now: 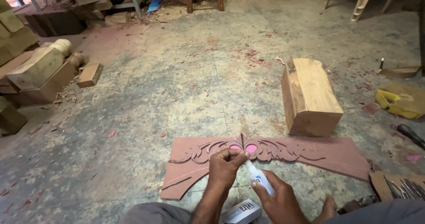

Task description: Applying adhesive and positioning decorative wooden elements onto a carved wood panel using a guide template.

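Both hands meet over the carved panel (265, 155) on the floor: my right hand (280, 202) grips the small, light, slippery glue bottle (258, 176) by its body, left hand (225, 165) fingers pinching its cap.

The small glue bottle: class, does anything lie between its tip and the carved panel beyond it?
Only the left hand, whose fingers pinch the tip of the glue bottle held by the right hand. Otherwise nothing visible lies before the carved panel.

Around me on the workshop floor

A big wooden block (311, 96) stood near a yellow pouch (399, 101); chisels (405, 187) lay at right, stacked timber offcuts (37, 71) at left.
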